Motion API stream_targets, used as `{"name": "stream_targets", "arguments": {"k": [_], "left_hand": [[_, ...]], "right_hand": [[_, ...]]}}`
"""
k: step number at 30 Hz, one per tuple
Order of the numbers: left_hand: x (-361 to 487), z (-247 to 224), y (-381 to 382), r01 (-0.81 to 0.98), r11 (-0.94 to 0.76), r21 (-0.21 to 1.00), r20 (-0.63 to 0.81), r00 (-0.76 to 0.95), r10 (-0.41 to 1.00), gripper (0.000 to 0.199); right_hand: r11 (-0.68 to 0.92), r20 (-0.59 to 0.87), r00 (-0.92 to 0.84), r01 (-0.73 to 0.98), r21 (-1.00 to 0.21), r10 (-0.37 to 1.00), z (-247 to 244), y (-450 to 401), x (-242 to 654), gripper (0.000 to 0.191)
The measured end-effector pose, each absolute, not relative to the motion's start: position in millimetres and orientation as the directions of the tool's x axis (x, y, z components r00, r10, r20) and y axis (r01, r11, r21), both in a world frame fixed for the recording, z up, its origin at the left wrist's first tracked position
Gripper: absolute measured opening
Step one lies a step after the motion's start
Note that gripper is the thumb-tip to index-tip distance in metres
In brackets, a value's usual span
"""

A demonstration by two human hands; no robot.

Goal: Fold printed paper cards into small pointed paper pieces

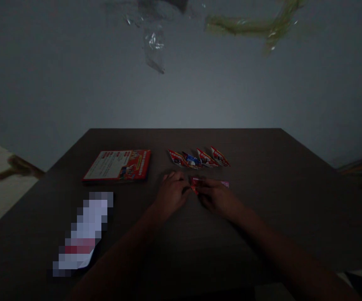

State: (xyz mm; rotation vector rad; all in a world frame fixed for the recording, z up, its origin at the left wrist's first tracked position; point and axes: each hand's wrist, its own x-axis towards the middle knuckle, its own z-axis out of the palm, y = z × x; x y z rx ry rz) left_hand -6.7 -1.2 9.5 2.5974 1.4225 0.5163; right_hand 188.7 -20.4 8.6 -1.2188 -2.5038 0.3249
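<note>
Print all over this dim table, and not one word of it readable!
Over on the left, the flat red-and-white printed stack point(117, 166) shows short red headings above lines of small dark text, and pale lettering runs along its red side, all too small and dark to make out; on to the row of thin pointed packets, three red point(206, 158) and one blue point(192, 160), with tiny pale marks, perhaps lettering, and the small red printed piece point(195, 182) carries pale marks too, equally unreadable.
</note>
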Motion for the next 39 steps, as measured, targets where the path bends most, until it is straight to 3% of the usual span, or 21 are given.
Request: {"name": "stream_targets", "arguments": {"k": [10,29,39], "left_hand": [[20,6,-25,0.746,-0.639,0.187,0.199,0.608,0.769,0.027],[24,5,-30,0.756,-0.626,0.194,0.201,0.594,0.779,0.034],[23,1,-29,0.749,-0.625,0.219,0.218,0.587,0.78,0.038]], "right_hand": [[0.508,0.194,-0.47,0.808,-0.299,0.861,5,-17,195,0.025],[0.501,0.174,-0.47,0.81,-0.305,0.866,4,-16,197,0.026],[0.524,0.293,-0.443,0.787,-0.326,0.848,-16,-12,194,0.02]]}}
